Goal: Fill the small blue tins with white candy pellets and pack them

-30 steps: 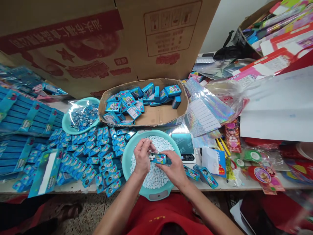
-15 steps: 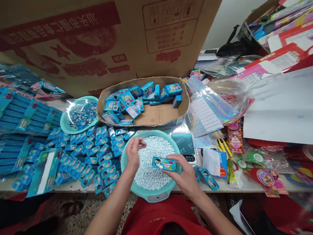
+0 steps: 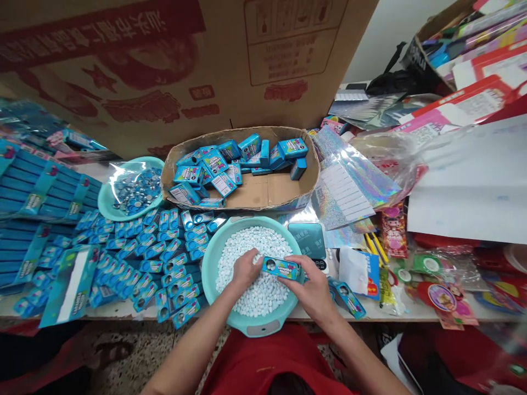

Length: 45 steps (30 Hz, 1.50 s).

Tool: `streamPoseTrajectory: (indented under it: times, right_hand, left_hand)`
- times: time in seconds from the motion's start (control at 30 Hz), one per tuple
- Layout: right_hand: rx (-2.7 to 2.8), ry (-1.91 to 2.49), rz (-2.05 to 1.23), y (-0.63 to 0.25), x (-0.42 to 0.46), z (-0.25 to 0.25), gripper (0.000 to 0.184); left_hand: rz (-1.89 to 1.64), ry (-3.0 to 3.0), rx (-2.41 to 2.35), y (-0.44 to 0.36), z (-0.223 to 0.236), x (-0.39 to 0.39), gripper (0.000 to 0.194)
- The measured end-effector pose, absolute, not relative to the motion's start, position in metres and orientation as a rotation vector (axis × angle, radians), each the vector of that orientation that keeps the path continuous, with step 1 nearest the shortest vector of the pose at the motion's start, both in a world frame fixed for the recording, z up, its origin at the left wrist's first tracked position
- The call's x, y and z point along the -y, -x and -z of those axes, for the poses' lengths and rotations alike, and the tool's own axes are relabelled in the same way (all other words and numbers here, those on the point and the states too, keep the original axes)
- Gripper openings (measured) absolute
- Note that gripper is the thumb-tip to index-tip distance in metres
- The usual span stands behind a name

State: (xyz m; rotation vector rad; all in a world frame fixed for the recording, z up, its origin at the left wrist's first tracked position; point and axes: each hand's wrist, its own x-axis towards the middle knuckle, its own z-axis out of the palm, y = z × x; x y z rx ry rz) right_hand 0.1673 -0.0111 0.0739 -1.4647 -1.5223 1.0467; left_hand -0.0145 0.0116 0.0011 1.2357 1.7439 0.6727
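My right hand (image 3: 313, 286) holds a small blue candy box (image 3: 281, 268) by its right end, thumb and fingers on opposite edges. The box lies level above a turquoise basin (image 3: 208, 260) filled with small white candies (image 3: 256, 240). At the left end of the box is my left hand (image 3: 246, 270), its fingers drawn together; what lies between them is hidden. A dark round opening shows on the box near those fingertips. Left of the basin, many similar blue boxes (image 3: 168, 265) lie in rows on the table.
Behind the basin stands a low cardboard tray (image 3: 263, 198) with blue boxes, backed by a large carton (image 3: 230, 66). A smaller turquoise basin (image 3: 106, 204) holds shiny round pieces. A scale (image 3: 305, 239), holographic sheets (image 3: 349, 184) and loose blue boxes (image 3: 349, 299) are to the right.
My left hand has moved right, from over the candies to the left end of the box. The box, still in my right hand, has shifted slightly right and up.
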Motion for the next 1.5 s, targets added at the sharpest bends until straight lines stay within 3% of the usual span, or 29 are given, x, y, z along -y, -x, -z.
streamPoseTrajectory:
  times: [0.2,0.5,1.07,1.5]
  right_hand:
    - [1.639,1.474,-0.951,-0.158,0.013,-0.068,0.025]
    - [1.827,1.394,-0.876,-0.131,0.015,-0.082,0.024]
    - [1.793,1.382,-0.92,-0.133,0.015,-0.086,0.027]
    - [1.758,1.394,-0.906,-0.132,0.018,-0.083,0.026]
  left_hand:
    - [-1.198,-0.408,-1.345,0.015,-0.055,-0.011,0.026]
    - [-1.593,-0.388,-1.161,0.0,-0.101,-0.015,0.019]
    - [-1.608,-0.523,-1.266,-0.004,-0.105,-0.017,0.018]
    - [-1.55,-0.47,-1.303,-0.008,-0.102,-0.017,0.036]
